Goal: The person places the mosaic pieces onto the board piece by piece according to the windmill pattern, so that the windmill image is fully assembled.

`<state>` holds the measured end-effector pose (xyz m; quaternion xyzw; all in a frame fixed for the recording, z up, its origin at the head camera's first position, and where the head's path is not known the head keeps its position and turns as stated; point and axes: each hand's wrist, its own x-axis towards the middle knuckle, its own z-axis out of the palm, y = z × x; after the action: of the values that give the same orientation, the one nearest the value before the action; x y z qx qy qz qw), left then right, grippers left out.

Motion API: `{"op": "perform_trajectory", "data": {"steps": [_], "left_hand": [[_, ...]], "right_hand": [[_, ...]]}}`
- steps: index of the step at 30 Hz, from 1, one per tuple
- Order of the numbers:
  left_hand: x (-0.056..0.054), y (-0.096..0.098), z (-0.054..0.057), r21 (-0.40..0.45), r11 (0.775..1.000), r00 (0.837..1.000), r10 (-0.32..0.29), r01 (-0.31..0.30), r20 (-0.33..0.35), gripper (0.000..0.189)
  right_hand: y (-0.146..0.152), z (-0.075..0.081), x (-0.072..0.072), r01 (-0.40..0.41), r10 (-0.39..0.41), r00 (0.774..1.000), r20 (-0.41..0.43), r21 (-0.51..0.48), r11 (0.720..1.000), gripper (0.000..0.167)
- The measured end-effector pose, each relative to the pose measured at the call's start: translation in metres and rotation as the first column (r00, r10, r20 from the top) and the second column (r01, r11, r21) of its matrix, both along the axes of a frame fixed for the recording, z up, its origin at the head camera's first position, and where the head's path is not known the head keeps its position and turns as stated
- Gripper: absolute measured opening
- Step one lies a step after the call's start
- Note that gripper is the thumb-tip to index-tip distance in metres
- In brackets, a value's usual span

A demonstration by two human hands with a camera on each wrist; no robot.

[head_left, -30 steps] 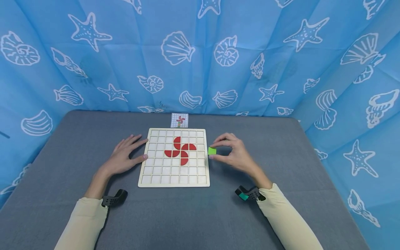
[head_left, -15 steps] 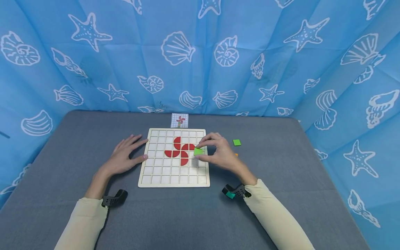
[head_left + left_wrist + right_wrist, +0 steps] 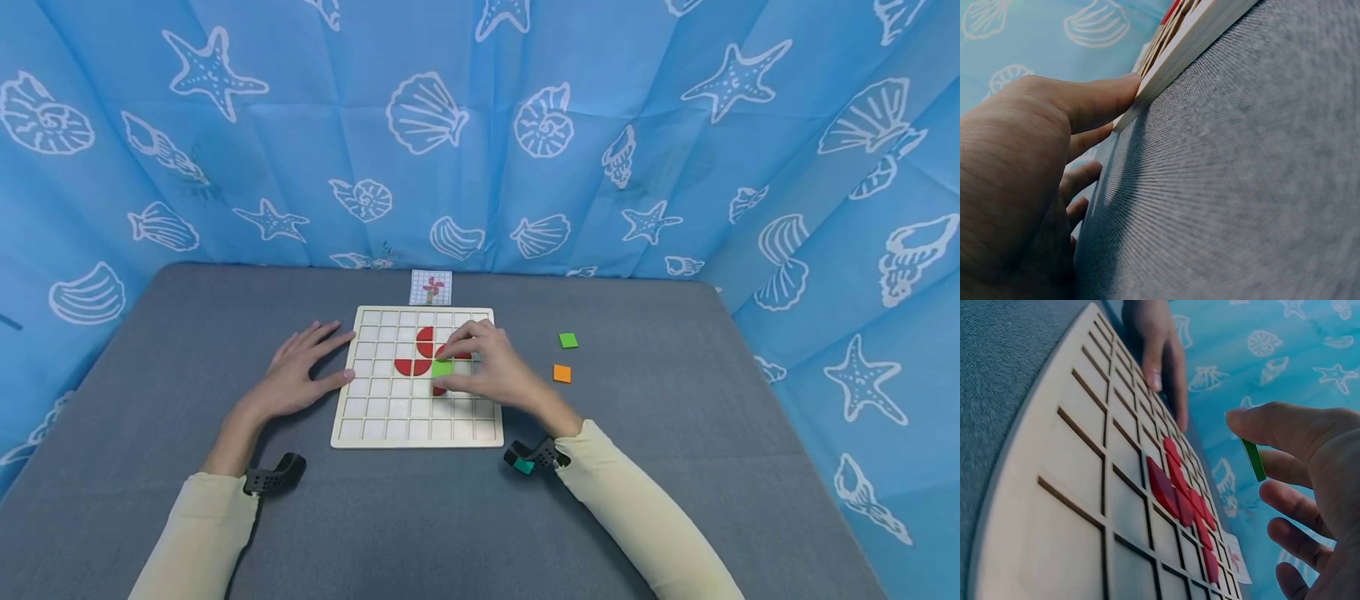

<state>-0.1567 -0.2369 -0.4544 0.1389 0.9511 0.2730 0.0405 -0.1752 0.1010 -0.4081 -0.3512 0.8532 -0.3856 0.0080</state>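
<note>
My right hand (image 3: 491, 362) pinches a green square tile (image 3: 442, 368) between thumb and fingers, over the middle of a wooden grid board (image 3: 375, 430). In the right wrist view the green tile (image 3: 1253, 461) is seen nearly edge-on, held above the board's surface. Red quarter-circle pieces (image 3: 403, 367) form a pinwheel in the board's cells; the right hand covers some of them. At the board's left edge lies my left hand (image 3: 303, 375), fingers spread. Its thumb (image 3: 1110, 99) touches the board's side in the left wrist view.
Right of the board lie another green square tile (image 3: 568, 341) and an orange square tile (image 3: 562, 373). Behind the board is a small card (image 3: 431, 287) with a printed pinwheel on a grid. A blue curtain (image 3: 480, 167) hangs behind the grey tabletop (image 3: 420, 525).
My right hand has carried the green tile leftward, from beside the board to above its middle. The loose green and orange tiles have come into sight. The left hand stays put.
</note>
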Motion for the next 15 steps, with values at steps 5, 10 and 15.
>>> {"op": "perform_trajectory", "data": {"steps": [5,10,15], "left_hand": [[-0.001,0.000,0.001,0.000,1.000,1.000,-0.002,0.002,0.001,0.074],[-0.001,0.000,0.002,-0.001,1.000,1.000,-0.002,0.002,0.008,0.074],[-0.001,-0.001,0.001,-0.005,1.000,1.000,0.001,0.000,0.010,0.074]], "right_hand": [[-0.010,-0.003,-0.001,-0.024,0.024,1.000,-0.001,0.024,0.999,0.026],[-0.019,-0.004,-0.002,-0.042,0.043,0.999,-0.011,0.051,0.998,0.028],[-0.025,-0.008,-0.004,-0.049,0.052,0.998,-0.021,0.114,0.992,0.028]]}}
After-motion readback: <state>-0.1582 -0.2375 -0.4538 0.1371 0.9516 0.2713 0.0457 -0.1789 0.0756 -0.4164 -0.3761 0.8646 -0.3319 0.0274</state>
